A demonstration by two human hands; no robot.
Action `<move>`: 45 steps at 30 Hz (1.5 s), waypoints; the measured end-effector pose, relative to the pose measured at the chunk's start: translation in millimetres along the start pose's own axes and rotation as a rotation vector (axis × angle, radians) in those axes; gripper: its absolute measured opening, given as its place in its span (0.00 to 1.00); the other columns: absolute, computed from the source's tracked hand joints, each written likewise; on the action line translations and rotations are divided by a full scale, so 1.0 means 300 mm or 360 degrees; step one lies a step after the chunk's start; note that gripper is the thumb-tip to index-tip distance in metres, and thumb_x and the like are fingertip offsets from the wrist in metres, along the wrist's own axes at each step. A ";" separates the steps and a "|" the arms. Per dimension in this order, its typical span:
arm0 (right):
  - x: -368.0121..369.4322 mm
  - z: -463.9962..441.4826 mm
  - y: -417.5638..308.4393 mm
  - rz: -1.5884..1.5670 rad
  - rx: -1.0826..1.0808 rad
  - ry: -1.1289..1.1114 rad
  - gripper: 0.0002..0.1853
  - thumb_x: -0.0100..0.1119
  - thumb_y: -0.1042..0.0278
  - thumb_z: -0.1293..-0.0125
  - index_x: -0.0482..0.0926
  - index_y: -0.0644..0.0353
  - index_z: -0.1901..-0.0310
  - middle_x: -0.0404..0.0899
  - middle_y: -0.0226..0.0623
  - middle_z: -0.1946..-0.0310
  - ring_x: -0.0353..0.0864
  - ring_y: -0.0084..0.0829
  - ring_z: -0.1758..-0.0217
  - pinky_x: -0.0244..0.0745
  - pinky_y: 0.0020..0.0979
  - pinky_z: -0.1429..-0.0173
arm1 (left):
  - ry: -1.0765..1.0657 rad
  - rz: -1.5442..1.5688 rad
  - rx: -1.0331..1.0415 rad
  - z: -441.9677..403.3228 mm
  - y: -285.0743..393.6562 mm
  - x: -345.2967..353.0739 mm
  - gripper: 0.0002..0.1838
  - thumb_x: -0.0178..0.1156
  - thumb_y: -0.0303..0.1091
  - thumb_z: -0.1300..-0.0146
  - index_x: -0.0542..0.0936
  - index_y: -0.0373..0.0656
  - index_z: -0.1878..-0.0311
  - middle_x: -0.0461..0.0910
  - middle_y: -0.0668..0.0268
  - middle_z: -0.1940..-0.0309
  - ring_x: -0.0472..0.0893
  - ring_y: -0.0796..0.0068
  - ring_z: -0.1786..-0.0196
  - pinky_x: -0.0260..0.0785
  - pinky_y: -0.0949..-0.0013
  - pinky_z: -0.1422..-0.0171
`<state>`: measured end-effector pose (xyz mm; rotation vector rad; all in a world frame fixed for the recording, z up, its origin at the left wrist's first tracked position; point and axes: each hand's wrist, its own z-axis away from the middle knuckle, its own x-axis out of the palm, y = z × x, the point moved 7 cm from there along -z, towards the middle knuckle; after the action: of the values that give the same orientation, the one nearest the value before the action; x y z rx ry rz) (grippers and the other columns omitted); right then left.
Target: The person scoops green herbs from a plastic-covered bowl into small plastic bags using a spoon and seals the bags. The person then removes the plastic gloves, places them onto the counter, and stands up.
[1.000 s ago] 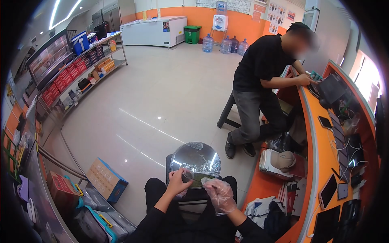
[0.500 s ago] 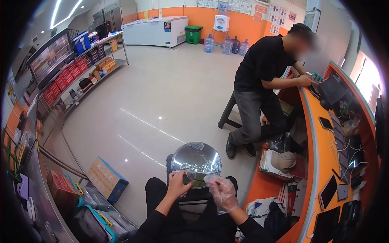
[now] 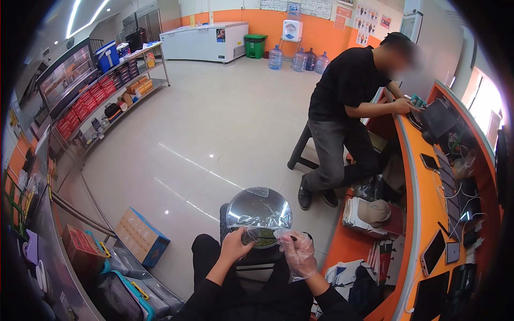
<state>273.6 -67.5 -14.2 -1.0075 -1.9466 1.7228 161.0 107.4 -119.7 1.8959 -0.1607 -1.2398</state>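
Note:
A round metal bowl [image 3: 259,200] stands on a dark stool [image 3: 225,215] between my knees. Clear plastic film [image 3: 270,220] lies crumpled across its near part and over the far rim. Green contents [image 3: 264,238] show at the near side of the bowl. My left hand [image 3: 236,247], bare, pinches the film's edge at the bowl's near left. At the near right is my right hand [image 3: 297,253], in a loose clear plastic glove, its fingers closed on the film's other end. The edge stretches between both hands.
A person in black [image 3: 348,80] leans at an orange counter [image 3: 409,160] on the right, which bears phones and cables. Cardboard boxes [image 3: 140,235] and teal-edged cases [image 3: 128,294] stand at left. A chest freezer [image 3: 201,44] and water bottles [image 3: 299,61] are far back.
My right hand has shifted a little to the right, and its fingers have closed more tightly. The film's edge now runs straighter between my hands. The left hand has barely moved.

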 end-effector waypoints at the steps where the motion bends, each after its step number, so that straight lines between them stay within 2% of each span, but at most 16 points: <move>1: -0.001 0.001 0.004 -0.0004 0.0031 0.0006 0.14 0.52 0.61 0.25 0.80 0.65 0.60 0.77 0.29 0.70 0.74 0.16 0.72 0.71 0.21 0.65 | -0.0029 -0.0021 -0.0010 -0.002 0.001 -0.003 0.23 0.70 0.45 0.52 0.77 0.41 0.56 0.82 0.53 0.66 0.81 0.48 0.60 0.72 0.53 0.56; 7: 0.008 0.005 0.034 -0.0084 0.0114 -0.0037 0.13 0.52 0.62 0.26 0.80 0.65 0.60 0.79 0.31 0.68 0.75 0.17 0.71 0.71 0.21 0.64 | -0.0032 -0.0073 0.0005 -0.006 -0.004 -0.007 0.25 0.71 0.48 0.52 0.79 0.41 0.56 0.83 0.54 0.65 0.82 0.50 0.60 0.72 0.54 0.55; 10: 0.016 0.003 -0.007 0.0183 -0.0167 -0.0044 0.11 0.54 0.63 0.28 0.82 0.60 0.59 0.82 0.39 0.69 0.80 0.32 0.73 0.73 0.31 0.67 | 0.0060 -0.0012 0.0057 -0.004 0.011 -0.009 0.27 0.71 0.50 0.52 0.79 0.41 0.54 0.83 0.54 0.63 0.83 0.51 0.60 0.73 0.55 0.55; 11: 0.014 0.004 -0.013 0.0194 -0.0171 -0.0002 0.08 0.55 0.65 0.30 0.81 0.58 0.62 0.82 0.40 0.69 0.81 0.40 0.70 0.73 0.35 0.67 | 0.0106 -0.0001 0.0082 -0.003 0.014 -0.008 0.28 0.71 0.50 0.51 0.79 0.40 0.53 0.84 0.54 0.63 0.83 0.51 0.60 0.73 0.55 0.55; 17: 0.090 0.033 -0.154 0.0348 -0.0870 -0.0391 0.03 0.59 0.68 0.34 0.78 0.55 0.61 0.81 0.38 0.70 0.82 0.41 0.71 0.76 0.36 0.68 | 0.0039 0.0381 -0.0141 -0.014 -0.027 0.027 0.28 0.72 0.51 0.50 0.78 0.44 0.51 0.84 0.54 0.63 0.85 0.52 0.59 0.75 0.58 0.54; 20: 0.073 0.029 -0.158 0.0415 -0.0858 -0.0343 0.05 0.60 0.71 0.36 0.78 0.53 0.59 0.81 0.37 0.69 0.82 0.41 0.71 0.77 0.35 0.68 | 0.0030 0.0437 -0.0144 -0.012 -0.023 0.009 0.28 0.73 0.51 0.51 0.78 0.46 0.51 0.84 0.55 0.65 0.85 0.53 0.59 0.76 0.59 0.54; 24: 0.078 0.037 -0.145 0.0428 -0.0886 -0.0331 0.04 0.59 0.67 0.34 0.78 0.52 0.59 0.81 0.37 0.69 0.83 0.41 0.70 0.77 0.37 0.68 | 0.0049 0.0434 -0.0119 -0.002 -0.005 -0.004 0.27 0.73 0.50 0.51 0.78 0.46 0.52 0.84 0.55 0.65 0.85 0.54 0.59 0.76 0.60 0.55; 28: 0.077 0.037 -0.123 0.0411 -0.0759 -0.0378 0.04 0.57 0.67 0.32 0.79 0.55 0.61 0.81 0.39 0.67 0.83 0.43 0.68 0.77 0.38 0.64 | 0.0004 0.0405 -0.0202 -0.003 -0.013 -0.011 0.24 0.73 0.47 0.51 0.80 0.44 0.55 0.85 0.55 0.68 0.85 0.53 0.61 0.76 0.60 0.58; 31: 0.048 0.019 -0.118 0.0218 -0.0615 -0.0184 0.05 0.56 0.68 0.31 0.79 0.57 0.61 0.81 0.41 0.67 0.82 0.45 0.68 0.76 0.36 0.64 | 0.0049 0.0318 -0.0067 -0.009 0.001 -0.024 0.22 0.72 0.46 0.53 0.80 0.43 0.58 0.84 0.56 0.70 0.85 0.52 0.62 0.76 0.59 0.58; 34: 0.019 0.013 -0.063 0.0271 -0.0292 -0.0110 0.08 0.54 0.66 0.29 0.80 0.60 0.60 0.80 0.39 0.69 0.81 0.36 0.72 0.73 0.31 0.66 | 0.0049 0.0202 -0.0101 -0.015 0.001 -0.017 0.22 0.72 0.46 0.54 0.80 0.42 0.60 0.84 0.56 0.71 0.84 0.52 0.63 0.73 0.57 0.55; 37: -0.008 0.001 -0.023 -0.0123 0.0025 0.0021 0.15 0.51 0.59 0.25 0.79 0.64 0.61 0.79 0.34 0.70 0.76 0.19 0.73 0.72 0.23 0.66 | 0.0185 -0.0096 0.0093 -0.028 0.035 -0.028 0.22 0.71 0.49 0.54 0.80 0.41 0.63 0.82 0.58 0.72 0.81 0.54 0.65 0.69 0.57 0.50; 41: -0.064 -0.015 0.001 -0.0323 0.0068 0.0224 0.17 0.49 0.57 0.24 0.79 0.64 0.61 0.78 0.34 0.72 0.75 0.19 0.75 0.71 0.21 0.68 | 0.0167 -0.0125 0.0076 -0.046 0.033 -0.019 0.22 0.71 0.50 0.53 0.79 0.44 0.64 0.80 0.60 0.73 0.80 0.58 0.64 0.64 0.60 0.46; 43: -0.093 -0.006 0.019 -0.0364 0.0165 0.0347 0.15 0.50 0.60 0.24 0.79 0.65 0.61 0.78 0.33 0.72 0.74 0.18 0.75 0.71 0.20 0.67 | 0.0117 -0.0071 -0.0010 -0.047 0.027 -0.018 0.22 0.71 0.51 0.53 0.79 0.45 0.62 0.80 0.62 0.74 0.79 0.59 0.63 0.62 0.60 0.45; 45: -0.122 0.010 0.049 -0.0450 0.0254 0.0477 0.15 0.50 0.62 0.24 0.79 0.65 0.60 0.77 0.32 0.72 0.74 0.18 0.75 0.71 0.20 0.67 | 0.0178 -0.0067 0.0046 -0.044 0.027 -0.022 0.23 0.71 0.51 0.52 0.78 0.46 0.61 0.80 0.62 0.72 0.79 0.61 0.62 0.62 0.60 0.44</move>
<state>300.8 -95.2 -21.8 -0.8328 -1.6443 1.4520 170.9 113.4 -107.3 1.9977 -0.0800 -1.1613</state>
